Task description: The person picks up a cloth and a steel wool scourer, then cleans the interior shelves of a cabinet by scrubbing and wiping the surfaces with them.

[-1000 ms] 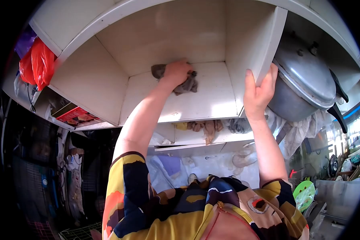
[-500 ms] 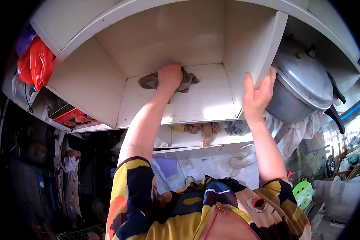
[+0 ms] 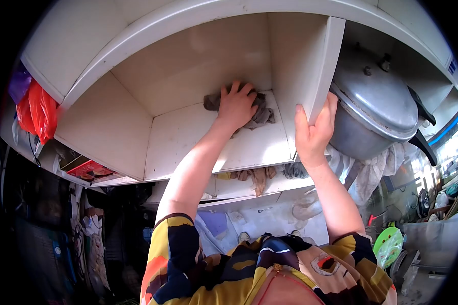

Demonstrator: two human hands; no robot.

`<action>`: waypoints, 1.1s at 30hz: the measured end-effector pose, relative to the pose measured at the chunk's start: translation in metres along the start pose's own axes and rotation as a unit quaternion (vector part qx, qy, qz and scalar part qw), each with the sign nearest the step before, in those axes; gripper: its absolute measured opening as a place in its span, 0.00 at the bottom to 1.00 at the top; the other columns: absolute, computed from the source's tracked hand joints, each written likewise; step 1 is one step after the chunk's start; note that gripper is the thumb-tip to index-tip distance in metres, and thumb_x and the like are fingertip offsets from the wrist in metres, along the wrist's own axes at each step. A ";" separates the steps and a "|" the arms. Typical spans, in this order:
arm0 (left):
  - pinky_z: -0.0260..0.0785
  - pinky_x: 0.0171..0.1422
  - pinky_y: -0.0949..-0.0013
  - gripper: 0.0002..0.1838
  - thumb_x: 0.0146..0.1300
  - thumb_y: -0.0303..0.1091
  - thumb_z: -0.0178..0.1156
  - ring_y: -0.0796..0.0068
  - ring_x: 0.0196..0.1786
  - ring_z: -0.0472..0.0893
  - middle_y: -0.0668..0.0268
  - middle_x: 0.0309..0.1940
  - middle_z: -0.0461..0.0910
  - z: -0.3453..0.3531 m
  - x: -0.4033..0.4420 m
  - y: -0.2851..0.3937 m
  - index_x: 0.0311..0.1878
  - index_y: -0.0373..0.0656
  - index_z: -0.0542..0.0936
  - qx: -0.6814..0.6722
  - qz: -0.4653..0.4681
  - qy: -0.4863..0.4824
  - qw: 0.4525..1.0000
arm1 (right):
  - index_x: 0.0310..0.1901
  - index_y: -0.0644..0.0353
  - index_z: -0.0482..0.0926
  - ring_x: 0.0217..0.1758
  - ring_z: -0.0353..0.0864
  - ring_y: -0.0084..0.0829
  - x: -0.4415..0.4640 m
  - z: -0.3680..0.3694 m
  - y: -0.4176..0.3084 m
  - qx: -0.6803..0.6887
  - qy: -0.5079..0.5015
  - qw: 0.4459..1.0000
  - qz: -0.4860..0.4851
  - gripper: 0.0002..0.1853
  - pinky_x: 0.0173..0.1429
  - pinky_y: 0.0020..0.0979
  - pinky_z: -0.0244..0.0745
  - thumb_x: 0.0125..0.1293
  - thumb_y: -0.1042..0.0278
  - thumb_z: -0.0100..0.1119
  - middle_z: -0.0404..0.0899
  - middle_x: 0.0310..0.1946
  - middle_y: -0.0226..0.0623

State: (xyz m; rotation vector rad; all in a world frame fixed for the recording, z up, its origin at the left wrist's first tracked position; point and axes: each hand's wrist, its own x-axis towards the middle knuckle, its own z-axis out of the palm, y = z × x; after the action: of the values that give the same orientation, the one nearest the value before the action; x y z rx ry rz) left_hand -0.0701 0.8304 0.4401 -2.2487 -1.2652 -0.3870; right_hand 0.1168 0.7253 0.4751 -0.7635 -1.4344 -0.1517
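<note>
My left hand is inside the white cabinet compartment, its somewhat spread fingers pressing on a crumpled grey-brown rag. The rag lies on the compartment floor, toward the back right. My right hand grips the front edge of the upright divider panel, thumb on the compartment side and fingers round the other side. Just right of that hand sits a large metal pressure cooker with black handles, in the neighbouring compartment.
Red plastic bags hang at the left end of the cabinet. A lower shelf holds brown cloth-like items. Pale cloth hangs below the cooker. At the lower right is a green round item.
My left hand and the rag have moved right across the compartment floor, and its fingers have spread more. My right hand keeps its grip on the divider. The view has shifted slightly.
</note>
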 end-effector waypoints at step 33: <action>0.65 0.63 0.57 0.16 0.51 0.38 0.55 0.58 0.61 0.69 0.71 0.49 0.80 0.041 0.046 0.014 0.45 0.56 0.81 -0.247 -0.085 -0.160 0.952 | 0.57 0.70 0.66 0.52 0.70 0.47 -0.001 0.000 0.002 -0.010 -0.007 1.000 -0.005 0.22 0.57 0.40 0.67 0.60 0.77 0.56 0.70 0.50 0.51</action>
State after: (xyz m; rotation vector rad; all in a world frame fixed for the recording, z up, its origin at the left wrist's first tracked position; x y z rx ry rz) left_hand -0.0343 0.8802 0.4239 -2.7105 -1.6861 -0.4550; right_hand 0.1179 0.7268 0.4736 -0.7752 -1.4525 -0.1678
